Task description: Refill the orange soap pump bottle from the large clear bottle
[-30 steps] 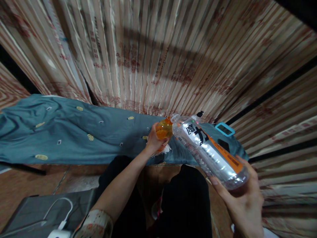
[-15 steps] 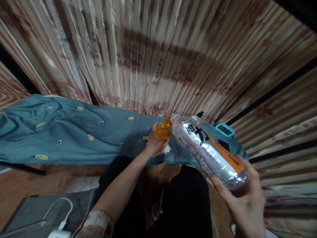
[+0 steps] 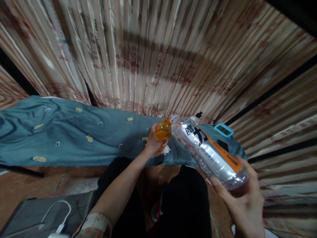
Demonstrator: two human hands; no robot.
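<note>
My left hand (image 3: 154, 140) is wrapped round a bottle of orange liquid (image 3: 163, 129) above the cloth-covered surface. In my right hand (image 3: 244, 195) I grip the base of a large clear plastic bottle (image 3: 210, 150) with a silver and orange label. It is tilted, its neck pointing down to the left. The mouths of the two bottles meet or nearly meet; I cannot tell whether they touch. No liquid level shows plainly in the clear bottle. Some white, crumpled material (image 3: 166, 150) lies beside the orange bottle, partly hidden by my hand.
A teal patterned cloth (image 3: 74, 132) covers the long surface. At its right end are a blue-framed digital timer (image 3: 224, 130) and a dark flat object (image 3: 223, 145). Pleated curtains (image 3: 148, 59) hang behind. Lower left, a grey case (image 3: 27, 215) bears a white cable (image 3: 69, 206).
The whole view has shifted very slightly. Both hands keep their grips, and the bottles stay mouth to mouth in nearly the same pose.
</note>
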